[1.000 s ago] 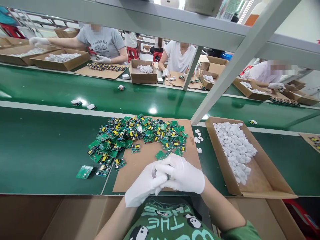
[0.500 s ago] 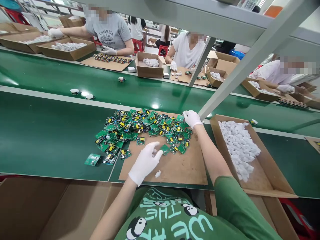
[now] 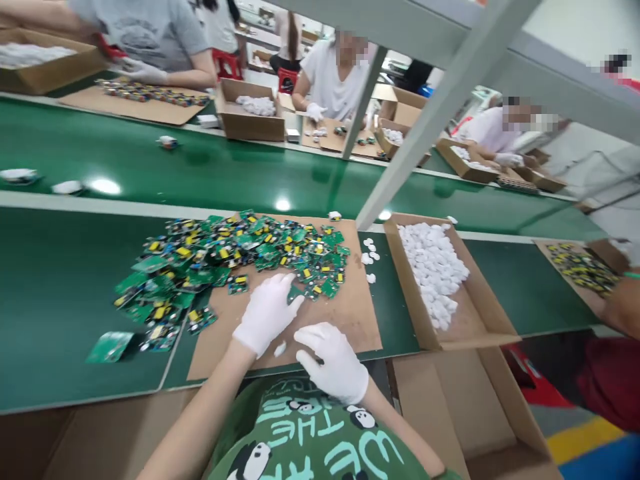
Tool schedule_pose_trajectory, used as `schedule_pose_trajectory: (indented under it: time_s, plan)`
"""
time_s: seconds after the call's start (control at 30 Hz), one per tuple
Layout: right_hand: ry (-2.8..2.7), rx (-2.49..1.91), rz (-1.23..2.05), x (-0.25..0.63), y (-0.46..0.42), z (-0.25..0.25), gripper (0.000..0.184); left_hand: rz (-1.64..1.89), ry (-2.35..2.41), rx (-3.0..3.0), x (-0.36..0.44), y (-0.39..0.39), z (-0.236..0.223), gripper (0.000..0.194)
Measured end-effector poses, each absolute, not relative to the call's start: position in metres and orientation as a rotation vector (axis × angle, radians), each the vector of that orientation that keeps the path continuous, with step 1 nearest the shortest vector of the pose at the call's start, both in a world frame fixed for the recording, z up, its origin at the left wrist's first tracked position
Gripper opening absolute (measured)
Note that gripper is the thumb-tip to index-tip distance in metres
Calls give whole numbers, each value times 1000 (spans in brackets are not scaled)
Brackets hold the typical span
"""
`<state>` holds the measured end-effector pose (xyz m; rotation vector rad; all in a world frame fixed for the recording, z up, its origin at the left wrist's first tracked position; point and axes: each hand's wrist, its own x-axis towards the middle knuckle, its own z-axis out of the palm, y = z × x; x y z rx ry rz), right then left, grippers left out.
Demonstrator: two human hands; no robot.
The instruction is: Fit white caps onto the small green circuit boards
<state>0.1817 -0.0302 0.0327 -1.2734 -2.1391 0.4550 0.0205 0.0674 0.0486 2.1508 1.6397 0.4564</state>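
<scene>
My left hand (image 3: 267, 315), in a white glove, reaches over a brown cardboard sheet (image 3: 345, 330). Its thumb and fingers are apart, right by a green circuit board (image 3: 296, 293); whether they touch it I cannot tell. Beyond lies a heap of circuit boards (image 3: 240, 243) with yellow parts on them. My right hand (image 3: 334, 363), also gloved, hovers at the sheet's near edge, fingers and thumb apart, nothing visible between them. Between the hands rests a small white piece (image 3: 280, 348). A white-topped board (image 3: 335, 216) sits past the heap by the belt.
A cardboard box (image 3: 480, 327) of white pieces (image 3: 433, 273) stands to the right, with several loose ones (image 3: 370, 257) beside it. A slanted metal post (image 3: 395, 180) rises near its far corner. The green belt (image 3: 225, 170) runs behind; co-workers sit across it.
My right hand has come back from the far edge of the heap to the near edge of the sheet. A white-topped board now shows near where it was. The view has turned right.
</scene>
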Motion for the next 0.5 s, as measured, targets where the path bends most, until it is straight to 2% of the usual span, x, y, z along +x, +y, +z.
schedule_pose_trajectory:
  time_s: [0.13, 0.27, 0.43, 0.5]
  plan:
    - [-1820, -1592, 232, 256, -26, 52, 25, 512, 1706, 2209, 5, 45, 41, 52]
    - [-1363, -2012, 35, 363, -37, 74, 36, 349, 1573, 2126, -21, 17, 12, 55]
    - [-1094, -2382, 198, 453, -41, 71, 51, 476, 1486, 1957, -24, 4, -12, 38]
    - [-1100, -2425, 302, 462, -32, 66, 49, 552, 1482, 1944, -11, 5, -11, 35]
